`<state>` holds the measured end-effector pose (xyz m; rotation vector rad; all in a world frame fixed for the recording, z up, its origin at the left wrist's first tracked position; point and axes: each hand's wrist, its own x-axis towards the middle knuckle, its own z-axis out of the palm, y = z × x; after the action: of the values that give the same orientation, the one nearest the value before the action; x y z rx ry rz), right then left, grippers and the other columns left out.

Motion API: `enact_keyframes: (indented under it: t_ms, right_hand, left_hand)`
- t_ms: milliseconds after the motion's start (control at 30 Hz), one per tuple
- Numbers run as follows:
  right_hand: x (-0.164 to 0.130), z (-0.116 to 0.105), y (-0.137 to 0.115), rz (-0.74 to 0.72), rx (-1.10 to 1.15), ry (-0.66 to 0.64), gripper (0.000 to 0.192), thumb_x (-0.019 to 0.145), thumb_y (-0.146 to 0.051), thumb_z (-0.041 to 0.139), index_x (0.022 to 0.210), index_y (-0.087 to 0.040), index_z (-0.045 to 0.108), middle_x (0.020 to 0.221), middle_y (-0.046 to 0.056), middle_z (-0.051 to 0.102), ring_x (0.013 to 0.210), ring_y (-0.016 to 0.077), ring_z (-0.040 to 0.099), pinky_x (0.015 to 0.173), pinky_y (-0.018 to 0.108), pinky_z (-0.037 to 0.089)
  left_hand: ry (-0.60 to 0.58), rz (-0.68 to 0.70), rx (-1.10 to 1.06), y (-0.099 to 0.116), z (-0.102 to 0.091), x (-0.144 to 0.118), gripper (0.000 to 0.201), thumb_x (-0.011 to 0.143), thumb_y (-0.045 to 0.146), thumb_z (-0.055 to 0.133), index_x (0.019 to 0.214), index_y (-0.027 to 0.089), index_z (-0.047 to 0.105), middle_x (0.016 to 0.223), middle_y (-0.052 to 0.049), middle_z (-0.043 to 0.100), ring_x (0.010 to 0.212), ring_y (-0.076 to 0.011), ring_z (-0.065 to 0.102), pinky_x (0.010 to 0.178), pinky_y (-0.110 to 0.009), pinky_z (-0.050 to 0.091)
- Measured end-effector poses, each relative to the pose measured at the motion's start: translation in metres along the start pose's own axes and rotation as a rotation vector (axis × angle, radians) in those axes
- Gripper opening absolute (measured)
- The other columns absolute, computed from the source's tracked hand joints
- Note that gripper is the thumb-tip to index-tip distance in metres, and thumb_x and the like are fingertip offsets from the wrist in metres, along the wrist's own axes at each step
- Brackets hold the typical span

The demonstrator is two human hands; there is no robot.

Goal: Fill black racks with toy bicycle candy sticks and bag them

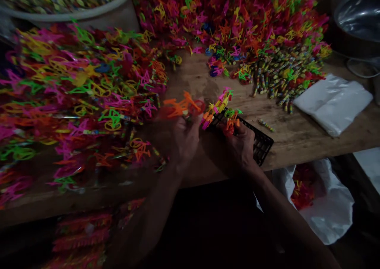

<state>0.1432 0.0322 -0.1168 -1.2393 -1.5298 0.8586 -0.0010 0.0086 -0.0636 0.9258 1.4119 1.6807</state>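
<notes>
My left hand [184, 138] holds an orange plastic bicycle toy [182, 106], blurred by motion, just above the wooden table [297, 134]. My right hand [239, 146] grips a bunch of small neon plastic toys [219, 106] in yellow, pink, green and orange, resting over a black mesh tray [261, 144] at the table's front edge. Both hands are close together near the table's middle front.
Big heaps of neon plastic toys fill the left [77, 98] and the back [237, 19]. Wrapped candy sticks [276, 79] lie right of centre. A stack of white plastic bags [332, 102], a metal bowl [359, 15], a white basin [68, 7], and a bag under the table [314, 197].
</notes>
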Motion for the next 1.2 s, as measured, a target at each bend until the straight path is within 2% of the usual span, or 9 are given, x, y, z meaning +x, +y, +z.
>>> enact_keyframes:
  t_ms: [100,233,367,600,800,933,1100,1200]
  right_hand:
    - [0.001,0.008,-0.001,0.016,-0.010,-0.050,0.019,0.089,-0.038,0.064,0.090,-0.022,0.075,0.085,0.000,0.074,0.084,0.0198,0.068,0.081,0.031,0.054]
    - [0.000,0.010,-0.002,0.018,-0.064,-0.088,0.025,0.093,-0.042,0.059,0.088,-0.021,0.072,0.078,0.002,0.069,0.080,0.0193,0.064,0.075,0.029,0.054]
    - [-0.001,0.008,-0.003,-0.041,-0.136,-0.074,0.026,0.094,-0.039,0.055,0.081,-0.021,0.068,0.077,0.002,0.067,0.073,0.0168,0.059,0.072,0.028,0.051]
    - [-0.006,0.012,0.003,-0.160,-0.276,-0.049,0.014,0.088,-0.024,0.051,0.076,-0.021,0.058,0.076,0.002,0.064,0.072,0.0160,0.057,0.070,0.027,0.047]
    - [-0.008,0.019,0.000,-0.223,-0.278,-0.030,0.014,0.092,-0.023,0.050,0.080,-0.021,0.057,0.077,0.002,0.062,0.069,0.0145,0.056,0.067,0.026,0.045]
    - [-0.009,0.022,0.000,-0.267,-0.293,0.034,0.021,0.097,-0.024,0.047,0.077,-0.021,0.054,0.072,0.000,0.058,0.067,0.0138,0.054,0.062,0.025,0.041]
    - [-0.013,0.025,0.009,-0.337,-0.368,0.101,0.008,0.094,-0.024,0.053,0.087,-0.022,0.055,0.077,0.000,0.060,0.068,0.0141,0.055,0.062,0.026,0.042]
    - [-0.014,0.027,0.010,-0.362,-0.408,0.129,0.004,0.094,-0.023,0.054,0.090,-0.022,0.054,0.079,0.000,0.059,0.069,0.0146,0.055,0.062,0.027,0.041]
  left_hand:
    - [-0.054,0.006,-0.020,-0.010,0.009,-0.007,0.021,0.090,0.035,0.067,0.100,0.021,0.078,0.118,-0.005,0.077,0.128,-0.0244,0.065,0.114,-0.036,0.048]
    - [-0.039,0.005,-0.031,-0.010,0.010,-0.011,0.017,0.089,0.034,0.068,0.095,0.022,0.078,0.111,-0.004,0.077,0.125,-0.0241,0.066,0.112,-0.034,0.049]
    - [-0.048,0.005,-0.023,-0.010,0.007,-0.009,0.016,0.091,0.034,0.067,0.094,0.022,0.077,0.106,-0.003,0.078,0.122,-0.0230,0.067,0.111,-0.034,0.051]
    - [-0.065,0.024,-0.050,-0.017,0.005,-0.008,0.018,0.092,0.038,0.066,0.092,0.023,0.077,0.102,-0.004,0.077,0.120,-0.0237,0.067,0.111,-0.034,0.051]
    - [-0.042,-0.037,-0.038,-0.018,0.003,-0.008,0.019,0.091,0.040,0.068,0.089,0.023,0.077,0.091,-0.004,0.077,0.114,-0.0238,0.068,0.106,-0.034,0.053]
    - [-0.052,-0.001,-0.034,-0.018,0.003,-0.008,0.020,0.091,0.040,0.068,0.093,0.022,0.078,0.100,-0.004,0.077,0.115,-0.0242,0.068,0.112,-0.037,0.050]
    - [-0.091,-0.037,-0.137,-0.018,0.005,-0.004,0.024,0.091,0.039,0.067,0.107,0.023,0.077,0.115,-0.004,0.076,0.119,-0.0234,0.068,0.115,-0.039,0.049]
    - [-0.082,-0.026,-0.056,-0.017,0.007,-0.001,0.021,0.090,0.038,0.069,0.100,0.022,0.078,0.111,-0.004,0.077,0.119,-0.0242,0.068,0.113,-0.039,0.051]
